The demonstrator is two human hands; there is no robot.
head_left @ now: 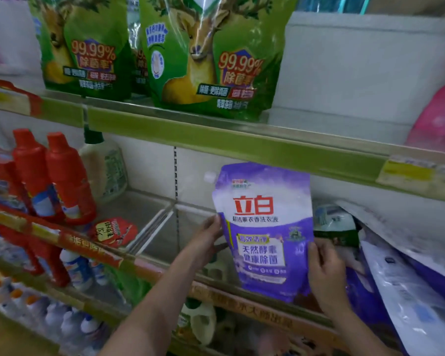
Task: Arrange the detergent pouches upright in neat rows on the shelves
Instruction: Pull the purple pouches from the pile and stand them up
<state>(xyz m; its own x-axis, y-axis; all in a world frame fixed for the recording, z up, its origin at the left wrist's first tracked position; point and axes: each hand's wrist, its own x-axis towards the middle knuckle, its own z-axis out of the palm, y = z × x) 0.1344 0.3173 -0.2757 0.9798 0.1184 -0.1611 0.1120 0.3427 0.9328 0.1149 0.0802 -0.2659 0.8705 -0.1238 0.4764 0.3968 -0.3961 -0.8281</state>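
Left hand [208, 237]: fingers curled round the left edge of the purple pouch [263, 232], thumb on its face, gripping at mid-height.
Right hand [325, 274]: thumb pressed on the pouch's lower right face, remaining fingers wrapped behind the right edge; grip firm.
Purple pouch: upright, print facing outward, white spout cap at top left corner; held between both hands at the front of the middle shelf [254, 295], its base at the shelf's front rail. Top edge sits just under the green rail of the upper shelf [216, 129].
Upper shelf: two green pouches [208, 60] with deer print, standing side by side; a pink pouch [439, 116] at the far right; bare white back panel between them.
Middle shelf, left: red bottles [62, 176] in a row, one pale bottle [106, 168] behind; a clear divider [149, 227] just beside the open bay left of the held pouch.
Middle shelf, right: slumped pouches [409, 286], purple and white, lying tilted against each other, touching the right hand's side.
Lower shelf: white bottles [70, 322], partly hidden.
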